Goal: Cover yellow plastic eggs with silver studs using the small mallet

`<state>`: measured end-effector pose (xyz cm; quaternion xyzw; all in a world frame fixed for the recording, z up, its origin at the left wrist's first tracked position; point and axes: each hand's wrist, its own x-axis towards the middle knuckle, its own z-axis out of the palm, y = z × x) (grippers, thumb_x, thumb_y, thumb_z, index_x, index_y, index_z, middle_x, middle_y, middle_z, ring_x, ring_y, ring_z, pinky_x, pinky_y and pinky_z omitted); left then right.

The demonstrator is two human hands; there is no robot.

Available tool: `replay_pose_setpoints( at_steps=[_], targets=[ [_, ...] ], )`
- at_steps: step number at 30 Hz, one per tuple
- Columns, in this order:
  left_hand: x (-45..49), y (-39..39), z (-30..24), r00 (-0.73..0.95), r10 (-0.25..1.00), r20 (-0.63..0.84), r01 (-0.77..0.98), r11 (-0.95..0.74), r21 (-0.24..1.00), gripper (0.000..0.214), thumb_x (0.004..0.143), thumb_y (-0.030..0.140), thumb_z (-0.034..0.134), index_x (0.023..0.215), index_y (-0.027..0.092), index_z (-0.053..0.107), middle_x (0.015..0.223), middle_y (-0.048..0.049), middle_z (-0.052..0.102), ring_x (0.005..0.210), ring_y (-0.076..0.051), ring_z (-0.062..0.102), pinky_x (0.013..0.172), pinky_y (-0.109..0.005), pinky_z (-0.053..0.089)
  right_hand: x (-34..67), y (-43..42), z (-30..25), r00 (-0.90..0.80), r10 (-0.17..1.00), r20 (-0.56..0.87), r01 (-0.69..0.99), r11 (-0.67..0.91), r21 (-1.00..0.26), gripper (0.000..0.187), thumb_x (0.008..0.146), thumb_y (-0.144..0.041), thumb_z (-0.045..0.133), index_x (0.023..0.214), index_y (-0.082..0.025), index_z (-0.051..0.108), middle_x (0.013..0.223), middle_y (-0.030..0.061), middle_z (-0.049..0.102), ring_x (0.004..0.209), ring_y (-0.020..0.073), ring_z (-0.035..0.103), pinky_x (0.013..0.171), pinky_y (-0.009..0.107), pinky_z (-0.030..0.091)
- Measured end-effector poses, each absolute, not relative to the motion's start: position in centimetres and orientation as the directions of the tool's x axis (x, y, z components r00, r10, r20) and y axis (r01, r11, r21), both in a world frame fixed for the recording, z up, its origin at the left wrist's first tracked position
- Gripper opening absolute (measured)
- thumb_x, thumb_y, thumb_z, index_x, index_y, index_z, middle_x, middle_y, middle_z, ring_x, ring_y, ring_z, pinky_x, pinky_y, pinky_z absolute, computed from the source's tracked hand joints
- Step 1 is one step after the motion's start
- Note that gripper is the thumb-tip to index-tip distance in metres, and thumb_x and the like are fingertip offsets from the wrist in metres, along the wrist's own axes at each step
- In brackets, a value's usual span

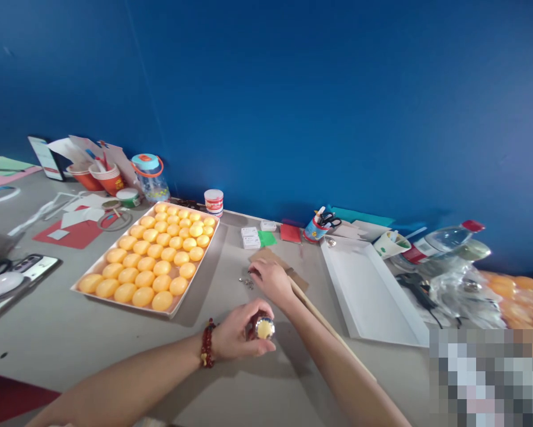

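My left hand (pixel 242 333) is closed around a small round object (pixel 265 328) with a shiny crimped rim and a pale yellow face; its exact kind is unclear. A beaded bracelet (pixel 207 344) circles that wrist. Farther forward, my right hand (pixel 273 281) reaches down to the table, fingers bent and drawn together beside a small pile of metal bits (pixel 246 283). Whatever its fingertips pinch, if anything, is hidden. Under and behind this hand lies a flat piece of brown cardboard (pixel 270 256), and a long thin wooden strip (pixel 324 320) runs along the right forearm.
On the left stands a shallow box (pixel 181 303) with rows of orange balls (pixel 146 265). A white tray (pixel 377 296) lies at right. Small white boxes (pixel 251 238), a white tub (pixel 213 203), a scissors cup (pixel 316 228), a glue gun (pixel 420 290) and a bottle (pixel 448 238) stand around.
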<state>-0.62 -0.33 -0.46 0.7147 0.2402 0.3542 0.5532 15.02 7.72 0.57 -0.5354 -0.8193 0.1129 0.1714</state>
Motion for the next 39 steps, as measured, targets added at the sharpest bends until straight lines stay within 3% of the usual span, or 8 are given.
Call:
replay_pose_setpoints(
  at_steps=[6,14,16,18,20,24,28,39],
  targets=[
    [-0.5,-0.2,-0.6,0.587,0.731,0.348,-0.074,-0.380,0.922,0.046,0.074,0.042,0.078,0.104,0.016,0.055,0.083,-0.0024,0.059,0.068,-0.012,0.049,0.062,-0.022,0.042,14.8,8.3,-0.2,-0.332,0.922,0.200,0.788,0.388,-0.478,0.014,0.080,-0.009,0.059,0.077,-0.021,0.065,0.083,0.0019,0.068,0.080,0.0183,0.061,0.070,0.026,0.041],
    [-0.6,-0.1,-1.3,0.563,0.752,0.343,-0.061,-0.377,0.924,0.054,0.072,0.050,0.080,0.109,0.016,0.060,0.089,-0.0048,0.064,0.072,-0.014,0.056,0.066,-0.023,0.047,16.9,5.6,1.7,-0.201,0.954,0.223,0.656,0.300,-0.693,0.010,0.076,-0.012,0.057,0.073,-0.021,0.057,0.078,-0.0008,0.071,0.064,0.0133,0.061,0.064,0.024,0.046],
    [-0.6,0.0,-1.1,0.570,0.748,0.339,-0.063,-0.372,0.926,0.052,0.074,0.050,0.078,0.112,0.017,0.061,0.095,-0.0071,0.065,0.077,-0.015,0.058,0.070,-0.025,0.049,17.8,4.4,2.1,-0.172,0.967,0.186,0.549,0.251,-0.797,0.008,0.079,-0.017,0.058,0.074,-0.021,0.056,0.081,0.0004,0.072,0.065,0.0134,0.063,0.062,0.024,0.048],
    [-0.6,0.1,-0.9,0.564,0.746,0.355,-0.079,-0.380,0.922,0.050,0.076,0.049,0.076,0.112,0.017,0.063,0.100,-0.0090,0.066,0.084,-0.017,0.060,0.076,-0.027,0.050,18.6,3.0,2.2,-0.116,0.990,0.076,0.312,0.109,-0.944,0.010,0.080,-0.026,0.066,0.076,-0.021,0.059,0.073,-0.0004,0.069,0.061,0.0139,0.062,0.059,0.025,0.050],
    [-0.5,0.2,-0.8,0.548,0.751,0.367,-0.109,-0.371,0.922,0.048,0.077,0.047,0.076,0.112,0.017,0.064,0.102,-0.0101,0.065,0.088,-0.019,0.059,0.077,-0.028,0.050,19.2,1.7,2.2,-0.072,0.997,-0.040,0.096,-0.033,-0.995,0.019,0.076,-0.034,0.075,0.078,-0.020,0.061,0.064,-0.0029,0.064,0.056,0.0130,0.059,0.057,0.025,0.049],
    [-0.3,0.3,-0.5,0.530,0.786,0.318,-0.147,-0.284,0.948,0.043,0.080,0.040,0.075,0.113,0.015,0.063,0.101,-0.0101,0.063,0.084,-0.017,0.059,0.071,-0.026,0.049,19.5,-0.3,1.7,-0.023,0.987,-0.160,-0.130,-0.162,-0.978,0.028,0.072,-0.040,0.082,0.076,-0.019,0.064,0.063,-0.0035,0.063,0.052,0.0100,0.055,0.054,0.023,0.046],
    [-0.2,0.4,0.0,0.554,0.772,0.310,-0.155,-0.270,0.950,0.039,0.082,0.034,0.073,0.116,0.016,0.063,0.101,-0.0095,0.064,0.087,-0.018,0.060,0.077,-0.029,0.050,19.3,-1.2,1.0,-0.011,0.976,-0.216,-0.245,-0.212,-0.946,0.029,0.070,-0.041,0.085,0.073,-0.019,0.066,0.060,-0.0031,0.063,0.054,0.0104,0.056,0.056,0.023,0.046],
    [-0.2,0.5,-0.2,0.554,0.779,0.294,-0.193,-0.223,0.956,0.040,0.083,0.025,0.072,0.121,0.019,0.062,0.108,-0.0108,0.061,0.095,-0.021,0.063,0.083,-0.033,0.052,19.5,-1.8,0.5,-0.058,0.973,-0.225,-0.220,-0.232,-0.947,0.025,0.071,-0.039,0.085,0.085,-0.020,0.076,0.074,0.0025,0.074,0.066,0.0155,0.067,0.070,0.030,0.056]
  ],
)
